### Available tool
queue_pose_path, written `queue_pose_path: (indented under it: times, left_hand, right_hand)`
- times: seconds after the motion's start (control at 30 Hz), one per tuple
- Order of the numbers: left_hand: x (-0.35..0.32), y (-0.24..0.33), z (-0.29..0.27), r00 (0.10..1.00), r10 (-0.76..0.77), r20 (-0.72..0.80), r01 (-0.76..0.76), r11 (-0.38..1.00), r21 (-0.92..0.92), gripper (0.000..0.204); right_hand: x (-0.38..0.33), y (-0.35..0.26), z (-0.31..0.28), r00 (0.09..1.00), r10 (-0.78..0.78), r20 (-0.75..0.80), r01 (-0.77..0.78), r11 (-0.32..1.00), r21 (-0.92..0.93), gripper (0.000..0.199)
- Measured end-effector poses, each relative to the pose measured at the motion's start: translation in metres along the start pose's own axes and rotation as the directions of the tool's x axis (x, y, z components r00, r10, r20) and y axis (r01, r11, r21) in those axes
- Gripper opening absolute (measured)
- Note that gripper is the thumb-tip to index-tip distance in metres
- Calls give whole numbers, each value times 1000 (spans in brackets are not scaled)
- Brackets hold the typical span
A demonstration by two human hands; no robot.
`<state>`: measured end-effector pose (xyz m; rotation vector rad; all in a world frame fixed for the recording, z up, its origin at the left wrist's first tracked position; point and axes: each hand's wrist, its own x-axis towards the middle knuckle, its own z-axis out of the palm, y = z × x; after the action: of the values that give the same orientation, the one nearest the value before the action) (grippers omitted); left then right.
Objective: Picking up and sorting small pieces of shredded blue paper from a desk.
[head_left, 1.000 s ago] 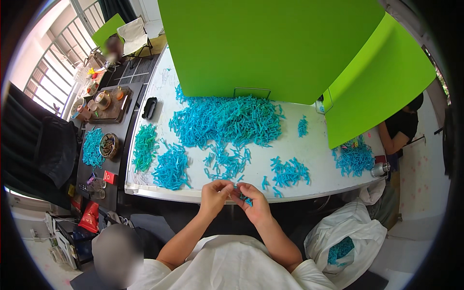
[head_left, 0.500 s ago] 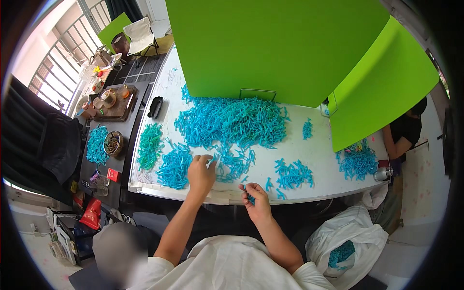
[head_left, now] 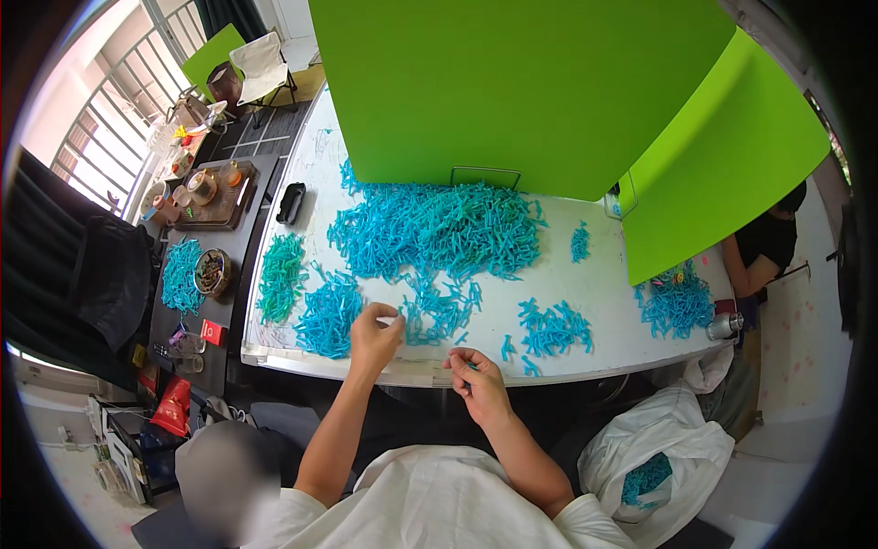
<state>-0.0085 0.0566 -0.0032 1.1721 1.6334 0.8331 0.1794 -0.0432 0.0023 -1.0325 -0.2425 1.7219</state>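
My left hand hovers above the near table edge, between a loose blue pile and a scatter of small blue plastic pieces. Its thumb and forefinger are brought together; whatever is between them is too small to make out. To the right, my right hand is closed at the table's edge, fingers curled round a few small blue plastic pieces, of which only a bit of blue shows. These pieces are short, slim and forked-looking. Behind both hands lies a large heap of the same kind.
Green panels stand across the back and right of the white table. Smaller piles lie at right and a greenish one at left. A black tray sits there too. Another person's arm shows far right.
My left hand has come down and slightly left, away from the scattered pieces. My right hand has shifted a little left, and its fingers have closed further over the blue pieces.
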Motion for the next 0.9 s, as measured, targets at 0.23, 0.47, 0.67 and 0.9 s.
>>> queue_pose_path:
  times: [0.23,0.47,0.67,0.9]
  left_hand:
    - [-48,5,-12,892,-91,443,280,881,-382,16]
    - [-53,-8,-8,806,-47,590,359,831,-424,17]
    - [-59,-1,-4,838,-50,543,341,824,-452,15]
    - [-57,-9,-2,827,15,562,315,815,-486,16]
  right_hand:
    - [-8,-9,14,994,-24,104,37,991,-126,13]
    - [-9,-10,15,981,-4,193,22,996,-90,12]
    - [-11,-12,14,975,-5,224,26,996,-91,10]
    - [-10,-12,14,974,-1,226,18,997,-77,9]
